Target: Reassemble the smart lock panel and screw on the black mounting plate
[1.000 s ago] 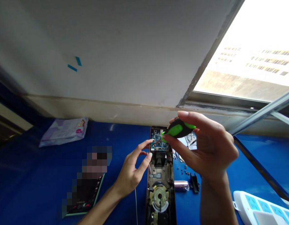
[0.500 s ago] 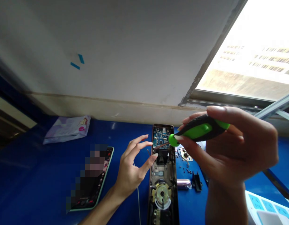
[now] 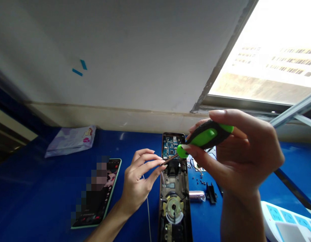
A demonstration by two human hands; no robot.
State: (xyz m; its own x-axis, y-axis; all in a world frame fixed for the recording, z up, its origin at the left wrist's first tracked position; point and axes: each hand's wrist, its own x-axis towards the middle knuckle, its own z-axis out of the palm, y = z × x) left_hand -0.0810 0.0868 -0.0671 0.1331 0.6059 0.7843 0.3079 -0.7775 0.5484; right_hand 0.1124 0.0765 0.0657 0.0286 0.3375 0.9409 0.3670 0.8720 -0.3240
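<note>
My right hand (image 3: 246,154) is wrapped round the green and black handle of a screwdriver (image 3: 203,138), held tilted with its shaft pointing down to the left. At the shaft's tip, the thumb and index finger of my left hand (image 3: 140,174) are pinched together; whether a small screw sits between them is too small to tell. Both hands are raised over a long, opened dark device housing (image 3: 174,185). Inside it are a blue circuit board (image 3: 170,148) at the far end, a black block (image 3: 173,167) and a round metal part (image 3: 173,207) nearer me.
A phone (image 3: 112,191) lies left on the blue table (image 3: 125,144), with a pale packet (image 3: 70,141) behind. Right of the housing are loose screws (image 3: 202,182), a wrapped pink cylinder (image 3: 197,196), a black bracket (image 3: 211,193) and a white power strip (image 3: 287,223).
My left thumb and index finger have closed together at the screwdriver's tip; they were apart before. The screwdriver and my right hand have shifted slightly left in view.
</note>
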